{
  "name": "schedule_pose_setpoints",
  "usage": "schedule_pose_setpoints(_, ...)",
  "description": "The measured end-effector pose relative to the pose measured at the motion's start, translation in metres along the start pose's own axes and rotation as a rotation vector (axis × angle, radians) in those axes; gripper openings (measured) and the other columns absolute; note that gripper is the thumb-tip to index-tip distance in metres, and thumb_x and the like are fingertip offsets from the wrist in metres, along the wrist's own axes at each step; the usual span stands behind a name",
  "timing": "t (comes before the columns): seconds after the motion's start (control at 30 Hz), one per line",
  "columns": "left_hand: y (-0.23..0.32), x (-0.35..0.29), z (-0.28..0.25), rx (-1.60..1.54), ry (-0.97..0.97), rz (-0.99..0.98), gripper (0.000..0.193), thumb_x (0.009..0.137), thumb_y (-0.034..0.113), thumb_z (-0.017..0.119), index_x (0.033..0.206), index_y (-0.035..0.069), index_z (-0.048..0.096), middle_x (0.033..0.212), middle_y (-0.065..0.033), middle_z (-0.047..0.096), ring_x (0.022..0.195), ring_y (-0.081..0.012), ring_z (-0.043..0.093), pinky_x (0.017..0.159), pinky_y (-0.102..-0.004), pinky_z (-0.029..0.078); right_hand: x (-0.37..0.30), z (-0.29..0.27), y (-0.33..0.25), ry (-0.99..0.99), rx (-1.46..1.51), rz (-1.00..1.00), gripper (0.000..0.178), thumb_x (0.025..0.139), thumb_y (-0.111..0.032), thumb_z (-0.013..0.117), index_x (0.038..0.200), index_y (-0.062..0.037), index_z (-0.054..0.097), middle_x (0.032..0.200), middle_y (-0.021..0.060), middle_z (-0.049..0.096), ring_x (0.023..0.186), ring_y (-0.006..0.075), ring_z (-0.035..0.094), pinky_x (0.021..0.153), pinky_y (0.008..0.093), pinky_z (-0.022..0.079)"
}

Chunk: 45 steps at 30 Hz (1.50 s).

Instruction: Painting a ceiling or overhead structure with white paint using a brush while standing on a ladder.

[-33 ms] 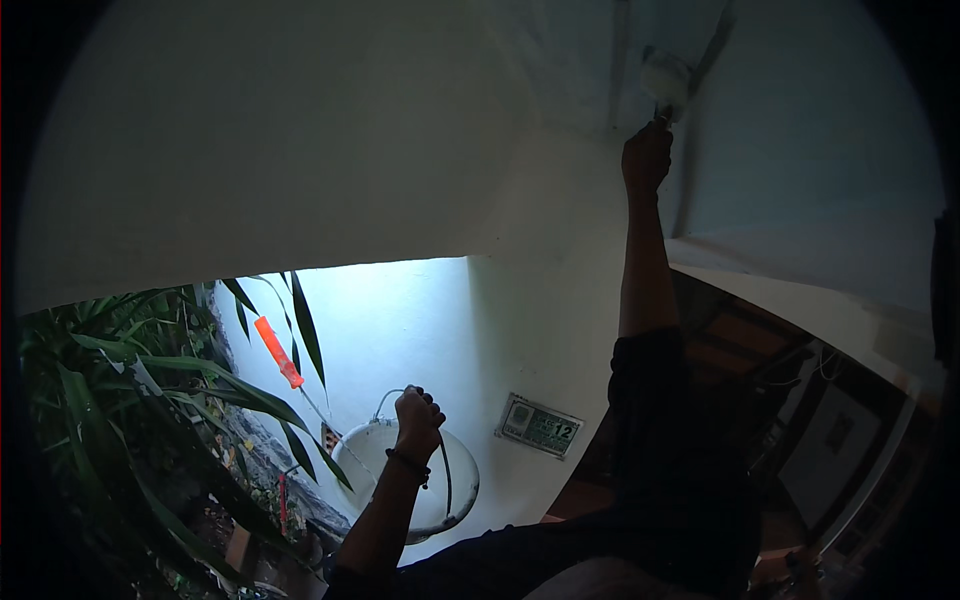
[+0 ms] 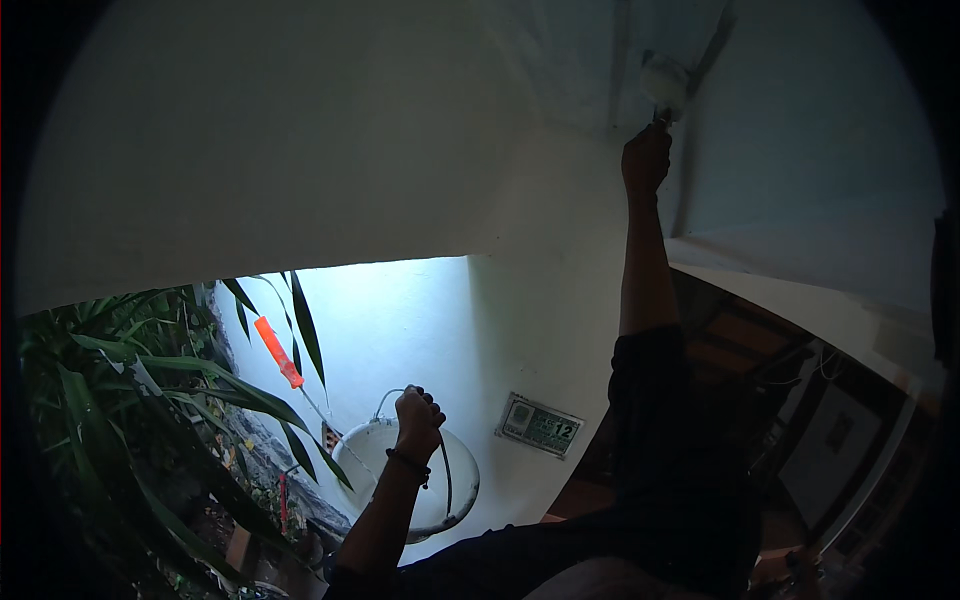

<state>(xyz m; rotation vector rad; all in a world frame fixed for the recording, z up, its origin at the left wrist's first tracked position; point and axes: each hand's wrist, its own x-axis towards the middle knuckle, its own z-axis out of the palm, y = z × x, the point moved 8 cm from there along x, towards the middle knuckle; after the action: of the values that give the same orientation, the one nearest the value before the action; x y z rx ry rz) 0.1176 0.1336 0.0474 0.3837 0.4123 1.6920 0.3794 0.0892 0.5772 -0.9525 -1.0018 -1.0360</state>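
Observation:
Raised high at the upper right, my right hand (image 2: pixel 647 160) is closed around the short handle of a paintbrush (image 2: pixel 666 85). Its pale head lies against the shaded white surface overhead, beside a dark groove; the dim light blurs its outline. Lower down, my left hand (image 2: pixel 419 421) grips the wire handle of a white bucket (image 2: pixel 462 475), which hangs beneath the fist. White paint or residue coats the bucket's inside, partly hidden by my forearm. A tool with an orange handle (image 2: pixel 277 352) leans out over the bucket's left rim, its metal rod reaching down inside.
Long green leaves (image 2: pixel 210 375) reach toward the bucket from the left. A small rectangular plaque (image 2: pixel 540 425) is fixed to the white wall (image 2: pixel 420 310). At the lower right, a dark opening shows a pale door panel (image 2: pixel 835 435). An overhang edge crosses above the lit wall.

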Motion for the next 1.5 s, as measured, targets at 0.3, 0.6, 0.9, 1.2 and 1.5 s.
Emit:
schedule_pose_setpoints(0.3,-0.006,-0.001,-0.007,0.029,0.034,-0.022,0.021,0.093,0.016,0.034,0.072,0.017,0.033,0.054,0.0056,0.024,0.042,-0.0070,0.019,0.038,-0.0248,0.016,-0.043,0.017,0.022,0.002,0.223,-0.048,0.043,0.094,-0.011,0.040,0.134,0.0058,0.037,0.108,0.0264,0.060,0.093,0.0399,0.062,0.082,0.0475,0.049)
schedule_pose_setpoints(0.6,-0.008,0.001,-0.015,0.010,0.039,-0.019,0.022,0.093,0.015,0.033,0.071,0.017,0.032,0.054,0.0055,0.024,0.042,-0.0071,0.019,0.038,-0.0249,0.016,-0.015,-0.038,-0.030,0.146,0.663,-0.040,0.030,0.099,-0.012,0.035,0.121,0.0037,0.049,0.100,0.0202,0.060,0.086,0.0286,0.060,0.078,0.0372,0.047)
schedule_pose_setpoints(0.9,-0.013,0.002,-0.011,0.029,0.027,-0.047,0.020,0.093,0.016,0.034,0.073,0.017,0.033,0.054,0.0055,0.024,0.042,-0.0070,0.019,0.038,-0.0248,0.016,0.016,0.063,0.045,0.239,0.931,0.008,0.030,0.093,-0.006,0.037,0.119,-0.0060,0.052,0.083,0.0026,0.050,0.063,0.0099,0.046,0.052,0.0245,0.041)
schedule_pose_setpoints(1.2,-0.008,0.003,-0.013,0.035,0.042,-0.024,0.018,0.093,0.017,0.034,0.076,0.016,0.035,0.055,0.0059,0.025,0.042,-0.0066,0.020,0.038,-0.0245,0.016,-0.023,0.060,0.050,0.115,0.862,-0.059,0.026,0.095,-0.013,0.038,0.116,-0.0069,0.052,0.072,-0.0019,0.045,0.047,0.0045,0.035,0.037,0.0206,0.028)
schedule_pose_setpoints(1.5,-0.012,-0.004,-0.036,0.015,0.142,0.019,0.018,0.094,0.019,0.033,0.077,0.015,0.035,0.059,0.0057,0.027,0.045,-0.0064,0.019,0.041,-0.0243,0.018,-0.248,-0.036,0.010,-0.486,1.351,0.657,0.035,0.100,-0.036,0.038,0.115,-0.0068,0.051,0.069,-0.0029,0.042,0.046,0.0037,0.031,0.037,0.0217,0.017)
